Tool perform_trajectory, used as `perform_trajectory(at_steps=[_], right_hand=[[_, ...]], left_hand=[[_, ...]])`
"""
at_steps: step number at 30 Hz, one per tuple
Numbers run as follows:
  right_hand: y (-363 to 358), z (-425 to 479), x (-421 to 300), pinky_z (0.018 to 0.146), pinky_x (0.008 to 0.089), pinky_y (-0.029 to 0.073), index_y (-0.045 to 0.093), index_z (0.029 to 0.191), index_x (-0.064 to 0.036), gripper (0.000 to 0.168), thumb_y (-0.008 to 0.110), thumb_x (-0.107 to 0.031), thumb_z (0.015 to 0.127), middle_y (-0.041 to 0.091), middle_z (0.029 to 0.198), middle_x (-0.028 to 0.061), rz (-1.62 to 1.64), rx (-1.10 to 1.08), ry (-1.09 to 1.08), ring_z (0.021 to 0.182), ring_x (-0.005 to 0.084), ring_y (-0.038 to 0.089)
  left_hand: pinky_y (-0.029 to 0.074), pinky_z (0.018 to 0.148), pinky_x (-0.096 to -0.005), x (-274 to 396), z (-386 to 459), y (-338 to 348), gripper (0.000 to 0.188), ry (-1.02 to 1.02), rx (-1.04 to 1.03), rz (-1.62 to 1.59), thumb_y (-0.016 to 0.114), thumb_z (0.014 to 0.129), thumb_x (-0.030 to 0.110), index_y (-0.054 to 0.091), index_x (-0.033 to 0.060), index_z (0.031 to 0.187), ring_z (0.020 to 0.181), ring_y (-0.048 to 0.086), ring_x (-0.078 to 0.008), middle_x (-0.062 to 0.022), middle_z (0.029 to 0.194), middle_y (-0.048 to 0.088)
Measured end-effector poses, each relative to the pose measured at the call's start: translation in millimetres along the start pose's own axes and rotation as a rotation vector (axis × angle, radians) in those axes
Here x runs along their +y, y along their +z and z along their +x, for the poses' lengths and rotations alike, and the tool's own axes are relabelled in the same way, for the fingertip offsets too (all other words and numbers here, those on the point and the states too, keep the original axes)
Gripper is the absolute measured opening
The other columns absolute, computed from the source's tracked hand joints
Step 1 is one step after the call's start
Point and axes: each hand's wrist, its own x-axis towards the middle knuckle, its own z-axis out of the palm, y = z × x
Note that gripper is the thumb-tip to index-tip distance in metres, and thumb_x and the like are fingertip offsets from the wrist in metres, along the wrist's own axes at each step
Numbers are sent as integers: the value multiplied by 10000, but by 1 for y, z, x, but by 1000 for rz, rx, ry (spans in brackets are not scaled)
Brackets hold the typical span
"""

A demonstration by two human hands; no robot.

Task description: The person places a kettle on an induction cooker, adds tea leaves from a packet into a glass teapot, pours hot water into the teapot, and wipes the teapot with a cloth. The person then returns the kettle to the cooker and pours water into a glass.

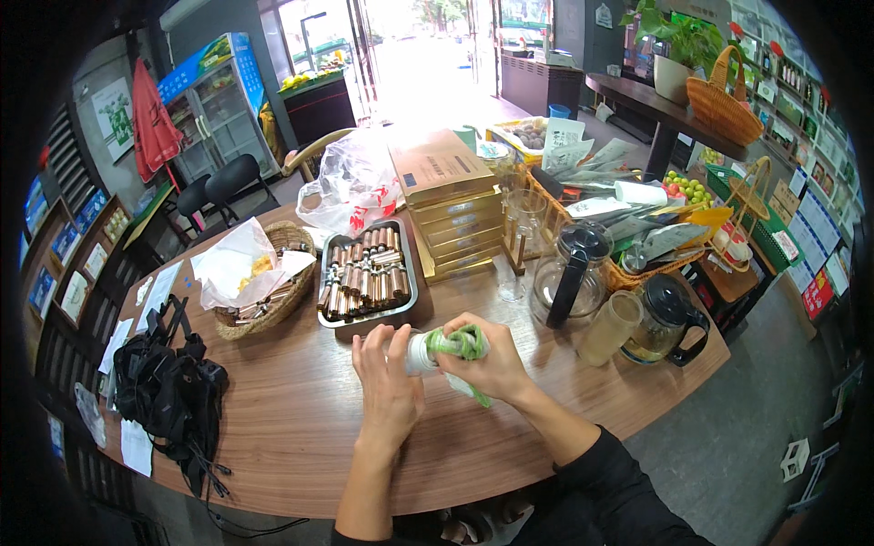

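Observation:
My left hand [392,375] grips a clear glass vessel [418,353], its fingers curled over the side. My right hand [488,358] holds a green and white cloth [466,342] against the vessel's right end; part of the cloth hangs below the hand. Fingers hide much of the vessel, so its exact kind cannot be told. Just beyond my hands, a metal tray [372,321] holds many small brown vials [369,280]. To the right stand a glass pot with black handle [570,276], a tall glass [610,327] and a second lidded glass pot [661,321].
A wicker basket [235,332] with paper stands at left, near a black bag [167,382]. Gold boxes [457,225] are stacked behind the tray, beside a plastic bag [351,184]. A wicker basket of packets [618,273] stands at back right. The wooden table [293,437] has a curved front edge.

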Motion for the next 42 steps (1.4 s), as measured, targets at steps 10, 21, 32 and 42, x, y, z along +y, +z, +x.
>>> perform_trajectory(at_steps=[10, 21, 32, 42], right_hand=[[-15, 5, -8, 702, 290, 536, 620, 834, -72, 269, 793, -92, 629, 698, 964, 120, -212, -243, -486, 817, 267, 688], [-10, 1, -1, 688, 288, 524, 606, 922, -47, 306, 789, -76, 678, 688, 893, 99, -348, -160, -248, 798, 226, 683], [9, -3, 6, 582, 250, 475, 657, 871, -33, 148, 707, -156, 804, 647, 797, 26, 351, -73, 467, 681, 103, 595], [5, -2, 12, 348, 263, 368, 578, 911, -26, 266, 616, -287, 879, 580, 647, 81, 819, -352, 979, 413, 131, 491]], left_hand=[[435, 938, -434, -14, 4, -9, 745, -93, 4, -196, 831, 486, 105, 552, 68, 1175, 1108, 514, -313, -102, 1160, 553], [419, 825, -411, -20, 4, -15, 534, -66, -10, 67, 753, 600, 127, 557, 103, 1096, 1075, 518, -287, -75, 1108, 563], [378, 840, -432, -16, 1, -15, 425, -20, 238, 311, 700, 672, 152, 590, 128, 1083, 1134, 490, -291, -52, 1122, 560], [365, 848, -449, -20, 0, -6, 337, 41, 400, 348, 678, 744, 137, 600, 137, 1072, 1163, 478, -314, -67, 1128, 560]])
